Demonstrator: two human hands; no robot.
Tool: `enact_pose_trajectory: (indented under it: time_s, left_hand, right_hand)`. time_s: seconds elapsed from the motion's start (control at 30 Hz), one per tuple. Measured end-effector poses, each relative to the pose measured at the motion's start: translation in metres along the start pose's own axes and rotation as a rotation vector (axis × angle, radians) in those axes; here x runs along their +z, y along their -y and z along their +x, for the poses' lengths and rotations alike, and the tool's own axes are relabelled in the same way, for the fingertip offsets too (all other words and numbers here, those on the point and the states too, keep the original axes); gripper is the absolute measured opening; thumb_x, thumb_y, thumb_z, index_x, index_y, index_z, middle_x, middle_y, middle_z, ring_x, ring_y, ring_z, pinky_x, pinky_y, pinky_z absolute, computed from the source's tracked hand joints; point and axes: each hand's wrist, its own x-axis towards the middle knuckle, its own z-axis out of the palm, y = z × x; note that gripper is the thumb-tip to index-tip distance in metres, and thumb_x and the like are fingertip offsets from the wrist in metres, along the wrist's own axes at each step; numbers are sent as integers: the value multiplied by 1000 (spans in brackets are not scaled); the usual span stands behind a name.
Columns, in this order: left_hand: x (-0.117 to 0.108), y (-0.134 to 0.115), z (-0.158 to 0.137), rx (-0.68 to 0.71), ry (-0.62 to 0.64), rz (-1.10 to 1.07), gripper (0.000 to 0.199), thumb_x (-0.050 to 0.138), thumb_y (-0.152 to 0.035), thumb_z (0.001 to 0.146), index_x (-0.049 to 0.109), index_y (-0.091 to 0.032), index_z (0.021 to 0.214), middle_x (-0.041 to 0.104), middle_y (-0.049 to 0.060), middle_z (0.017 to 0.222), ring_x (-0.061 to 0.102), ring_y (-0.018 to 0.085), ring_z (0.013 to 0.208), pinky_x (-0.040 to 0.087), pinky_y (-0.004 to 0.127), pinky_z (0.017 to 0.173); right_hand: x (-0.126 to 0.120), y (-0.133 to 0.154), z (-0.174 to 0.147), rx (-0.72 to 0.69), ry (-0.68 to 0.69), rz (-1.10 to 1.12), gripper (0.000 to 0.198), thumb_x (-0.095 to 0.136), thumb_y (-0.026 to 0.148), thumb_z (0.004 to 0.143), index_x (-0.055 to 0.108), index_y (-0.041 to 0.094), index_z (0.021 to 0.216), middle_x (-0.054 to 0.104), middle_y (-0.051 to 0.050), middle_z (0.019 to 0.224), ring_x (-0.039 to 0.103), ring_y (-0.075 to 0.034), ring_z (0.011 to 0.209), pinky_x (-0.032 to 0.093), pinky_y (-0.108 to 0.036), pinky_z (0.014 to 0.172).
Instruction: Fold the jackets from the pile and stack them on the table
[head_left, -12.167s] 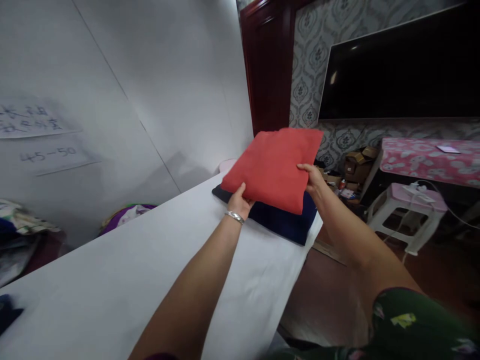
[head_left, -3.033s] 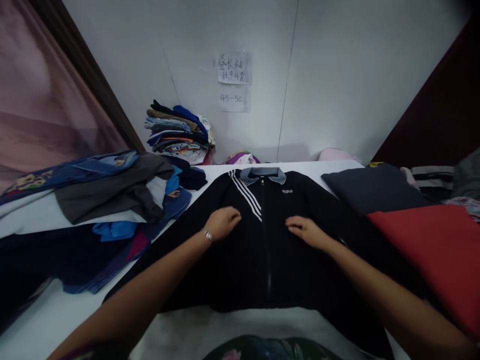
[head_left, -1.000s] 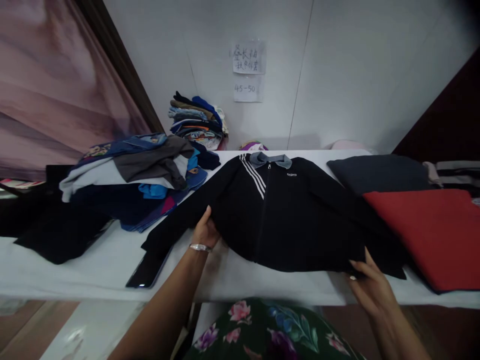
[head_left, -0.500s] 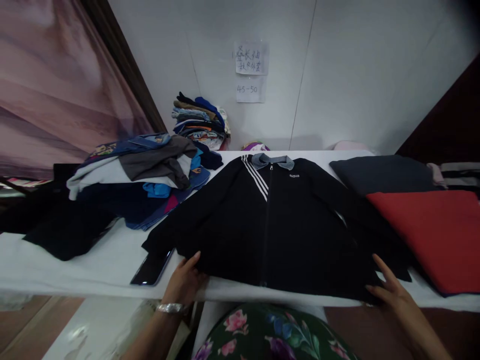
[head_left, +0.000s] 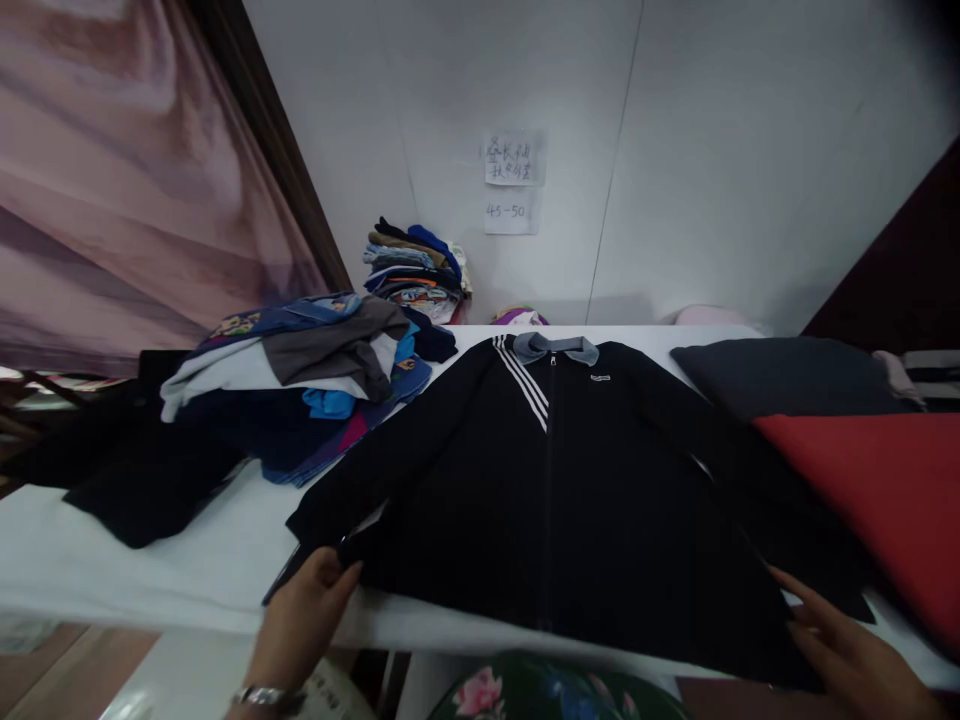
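Observation:
A black zip jacket [head_left: 480,500] with a grey collar and white diagonal stripes lies spread front side up, its sleeves angled out to the sides. At its lower left corner, my left hand [head_left: 307,610] is closed, pinching the hem between thumb and fingers. My right hand [head_left: 847,635] grips the lower right corner, partly hidden by the fabric. A phone [head_left: 279,578] lies by the left cuff, mostly covered by the sleeve and my left hand.
A heap of mixed clothes [head_left: 300,360] lies left on the white table [head_left: 180,580]. Folded red [head_left: 870,480] and dark grey [head_left: 787,375] garments lie right. A folded stack [head_left: 416,265] stands at the back, below paper notes [head_left: 514,160] on the wall.
My left hand has moved left and closed on the hem corner, drawing it outward. My right hand has moved right with the other corner. The hem is stretched wider, and the view has shifted.

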Motion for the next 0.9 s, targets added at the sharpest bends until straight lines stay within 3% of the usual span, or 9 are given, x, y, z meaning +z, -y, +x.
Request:
enact_pose_trajectory:
  time_s: [0.1, 0.2, 0.27, 0.37, 0.5, 0.7, 0.9]
  left_hand:
    - [-23, -8, 15, 50, -60, 301, 29, 54, -52, 72, 50, -25, 64, 57, -2, 51, 54, 20, 50, 33, 28, 49]
    - [-24, -41, 34, 231, -144, 319, 27, 49, -51, 76, 53, -25, 68, 57, -2, 55, 53, 18, 51, 32, 27, 52]
    - [-10, -72, 47, 407, -88, 247, 25, 51, -50, 76, 56, -25, 71, 59, -2, 58, 54, 17, 55, 33, 27, 54]
    - [26, -125, 72, 585, 103, 51, 23, 56, -47, 75, 60, -25, 73, 62, -2, 63, 56, 17, 60, 36, 26, 58]
    - [89, -188, 115, 698, 329, -182, 18, 61, -41, 73, 64, -23, 73, 65, 0, 67, 58, 18, 66, 41, 27, 64]
    - [185, -257, 181, 945, 333, 191, 26, 49, -27, 84, 67, -20, 102, 69, 7, 104, 61, 21, 98, 45, 31, 87]
    - [245, -314, 253, 1041, 372, 304, 37, 46, -25, 87, 58, -21, 122, 49, 6, 139, 38, 21, 132, 23, 35, 111]
  right_hand:
    - [12, 19, 1, -257, 1, -239, 45, 73, 42, 40, 70, 49, 85, 68, -10, 104, 61, -34, 98, 38, -52, 97]
    - [42, 54, 3, -395, 147, -197, 40, 75, 45, 47, 73, 42, 87, 67, -6, 111, 56, -33, 111, 31, -49, 108]
    - [68, 78, 11, -459, 293, -199, 37, 74, 43, 54, 74, 37, 90, 69, -6, 108, 59, -33, 108, 35, -50, 106]
    - [111, 110, 38, -545, 501, -217, 36, 69, 40, 65, 73, 28, 98, 72, -6, 100, 64, -28, 98, 45, -47, 96]
    - [171, 143, 89, -580, 571, -202, 36, 63, 36, 72, 70, 18, 102, 73, -6, 95, 67, -23, 92, 50, -41, 89]
    - [249, 176, 159, -765, 461, -646, 38, 49, 14, 80, 65, 17, 114, 68, -6, 115, 63, -18, 106, 46, -32, 96]
    - [298, 196, 228, -789, 381, -825, 44, 51, 17, 81, 59, 15, 125, 57, -10, 130, 49, -22, 124, 34, -32, 107]
